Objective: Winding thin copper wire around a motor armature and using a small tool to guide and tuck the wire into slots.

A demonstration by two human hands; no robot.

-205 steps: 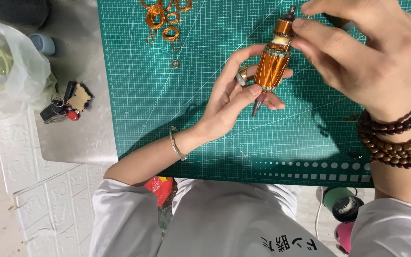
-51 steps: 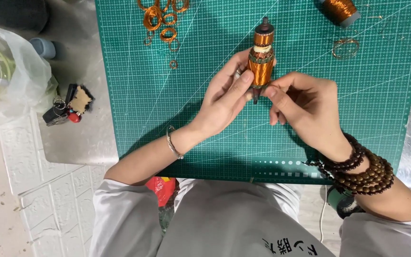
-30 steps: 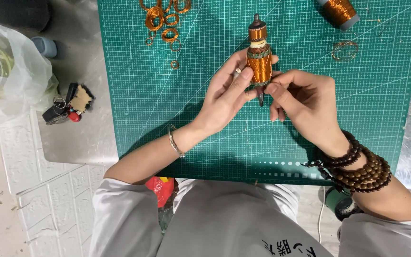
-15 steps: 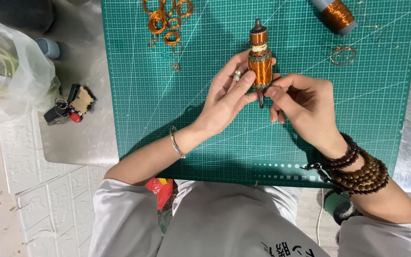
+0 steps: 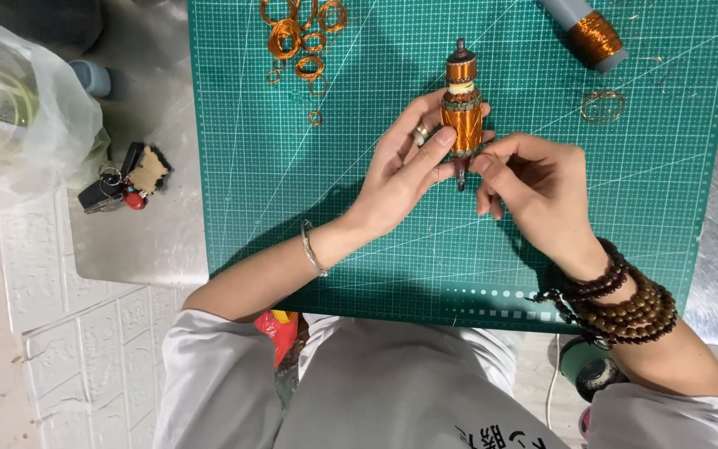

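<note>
The rotor (image 5: 463,112), a copper-wound core on a steel shaft, stands roughly upright over the green mat (image 5: 292,208), near the mat's upper middle. The left hand (image 5: 404,170) is closed on the rotor, fingers wrapped behind the winding and the thumb pressing its lower front. The right hand (image 5: 533,187) has thumb and forefinger pinched together at the lower rim of the winding, just beside the left thumb; whether a wire strand lies between them cannot be told.

Risks, judged from this position:

- Slip. The rotor is carried by one hand only, on a smooth lacquered winding. A sideways pull from the right hand could twist it out of the grip and drop it onto the mat.
- Wire damage. A hard pull at the rim could snap a thin strand or scrape its coating against the core edge.
- Puncture. The lower shaft tip points between both palms; a sudden release could drive it into a hand.
- Snagging. The bead bracelets (image 5: 625,303) on the right wrist hang near the mat's lower edge and could catch loose wire.

Copper rings (image 5: 301,37) lie at the mat's upper left, a wire spool (image 5: 593,37) at its upper right, and keys (image 5: 126,179) on the tabletop (image 5: 138,241) left of the mat.
</note>
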